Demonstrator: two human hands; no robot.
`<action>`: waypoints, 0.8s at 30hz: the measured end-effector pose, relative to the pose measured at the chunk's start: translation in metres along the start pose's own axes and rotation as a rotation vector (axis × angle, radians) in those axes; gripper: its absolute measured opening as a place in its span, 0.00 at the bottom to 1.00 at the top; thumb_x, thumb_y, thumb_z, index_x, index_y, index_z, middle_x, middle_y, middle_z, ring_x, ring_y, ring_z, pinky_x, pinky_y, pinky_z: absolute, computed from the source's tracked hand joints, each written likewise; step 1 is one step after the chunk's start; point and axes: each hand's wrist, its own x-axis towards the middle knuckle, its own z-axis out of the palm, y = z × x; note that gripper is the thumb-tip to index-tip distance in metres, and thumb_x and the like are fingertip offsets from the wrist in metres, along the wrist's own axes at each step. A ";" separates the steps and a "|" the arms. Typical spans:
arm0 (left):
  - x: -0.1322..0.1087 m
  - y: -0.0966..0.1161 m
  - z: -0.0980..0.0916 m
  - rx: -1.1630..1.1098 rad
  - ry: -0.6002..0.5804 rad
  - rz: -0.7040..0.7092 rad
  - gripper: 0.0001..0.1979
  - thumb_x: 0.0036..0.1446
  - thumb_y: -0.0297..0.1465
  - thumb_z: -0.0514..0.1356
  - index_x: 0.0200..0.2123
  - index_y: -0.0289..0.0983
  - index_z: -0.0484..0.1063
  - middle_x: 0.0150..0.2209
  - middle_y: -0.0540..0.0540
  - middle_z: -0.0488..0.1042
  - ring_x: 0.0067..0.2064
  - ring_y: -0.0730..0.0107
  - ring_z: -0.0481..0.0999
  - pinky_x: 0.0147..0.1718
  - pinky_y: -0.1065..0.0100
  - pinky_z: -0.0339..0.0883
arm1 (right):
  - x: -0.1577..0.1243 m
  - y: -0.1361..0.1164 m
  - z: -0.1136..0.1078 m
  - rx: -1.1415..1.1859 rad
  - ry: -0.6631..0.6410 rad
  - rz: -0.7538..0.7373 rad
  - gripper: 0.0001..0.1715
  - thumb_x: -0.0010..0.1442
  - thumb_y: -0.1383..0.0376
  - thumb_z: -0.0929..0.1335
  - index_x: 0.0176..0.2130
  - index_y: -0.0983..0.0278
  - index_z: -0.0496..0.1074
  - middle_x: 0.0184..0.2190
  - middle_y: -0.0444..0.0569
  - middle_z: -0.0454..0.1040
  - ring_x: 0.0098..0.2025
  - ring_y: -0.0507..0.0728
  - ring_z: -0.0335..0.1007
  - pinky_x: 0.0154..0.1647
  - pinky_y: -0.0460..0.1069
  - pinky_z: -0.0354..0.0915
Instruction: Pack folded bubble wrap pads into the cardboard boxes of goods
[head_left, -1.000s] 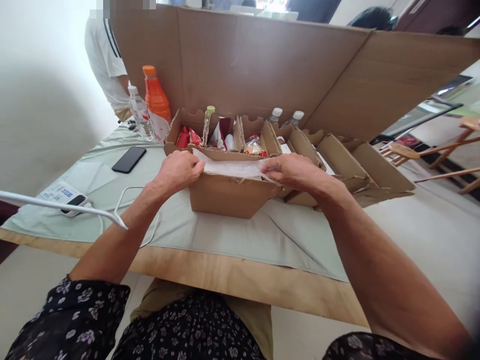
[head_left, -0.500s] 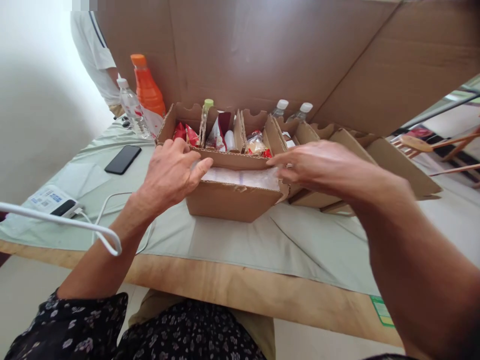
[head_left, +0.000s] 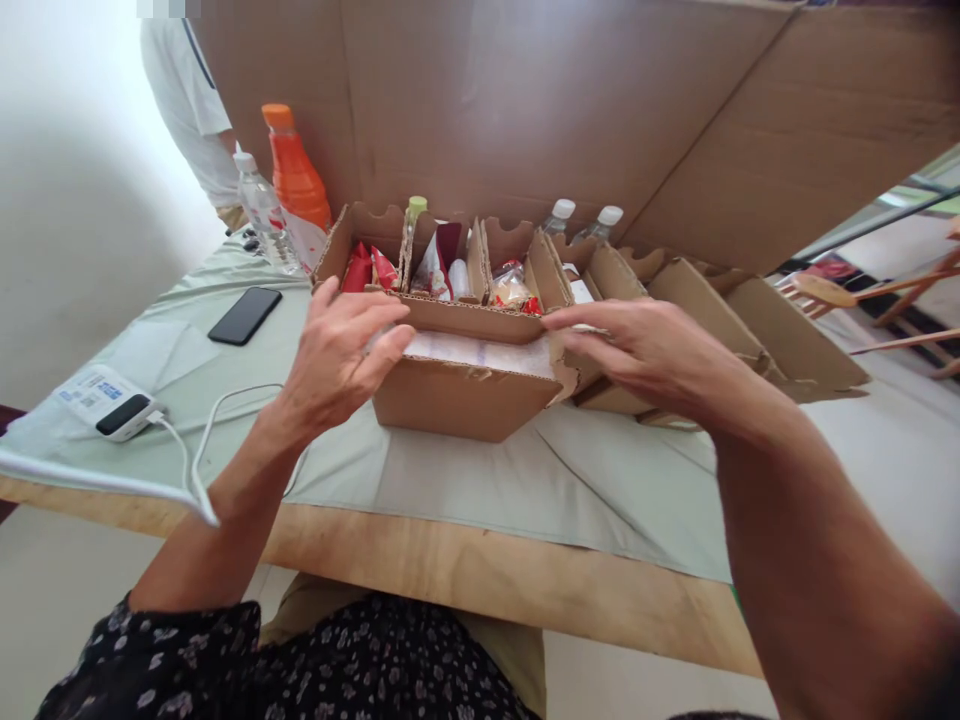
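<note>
A cardboard box [head_left: 461, 400] stands in front of the row of compartments, with clear plastic bags [head_left: 480, 350] lying flat in its open top. My left hand [head_left: 341, 345] hovers at the box's left end, fingers apart and holding nothing visible. At the right end is my right hand [head_left: 652, 345], its fingers stretched out and thumb apart, close to the plastic and the cardboard edge; whether the fingertips touch is unclear. Behind the box, cardboard compartments hold red packets [head_left: 360, 268], a maroon-and-white packet [head_left: 439, 262] and a clear-wrapped snack [head_left: 511, 288].
An orange bottle [head_left: 296, 175] and a clear bottle [head_left: 262, 205] stand at the back left. A phone [head_left: 245, 316] and a white power bank [head_left: 124, 415] with a cable lie left. More cardboard compartments [head_left: 795, 330] extend right. A person's white sleeve [head_left: 187, 110] shows behind.
My left hand has drawn back slightly from the compartment edge, fingers more spread. My right hand has shifted a little and its fingers have opened; the plastic at that end lies lower.
</note>
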 end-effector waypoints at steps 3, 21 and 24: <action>-0.034 -0.006 -0.001 -0.126 0.373 -0.162 0.14 0.66 0.38 0.59 0.49 0.40 0.79 0.52 0.44 0.80 0.58 0.59 0.76 0.65 0.53 0.62 | -0.052 0.000 -0.016 -0.021 0.030 0.041 0.14 0.66 0.55 0.68 0.44 0.55 0.82 0.42 0.50 0.83 0.43 0.58 0.80 0.48 0.57 0.71; -0.057 -0.016 0.068 -0.811 0.164 -0.516 0.30 0.66 0.47 0.56 0.66 0.40 0.65 0.70 0.43 0.65 0.74 0.56 0.58 0.74 0.54 0.46 | -0.097 -0.004 0.111 0.474 0.219 0.354 0.36 0.63 0.46 0.66 0.61 0.65 0.67 0.58 0.61 0.74 0.57 0.64 0.72 0.59 0.62 0.68; -0.071 0.008 0.072 -0.769 0.183 -0.538 0.30 0.68 0.45 0.55 0.69 0.41 0.61 0.73 0.43 0.60 0.75 0.57 0.54 0.75 0.55 0.43 | -0.119 -0.017 0.109 0.430 0.310 0.387 0.33 0.66 0.48 0.64 0.60 0.65 0.69 0.54 0.59 0.77 0.55 0.63 0.73 0.60 0.61 0.67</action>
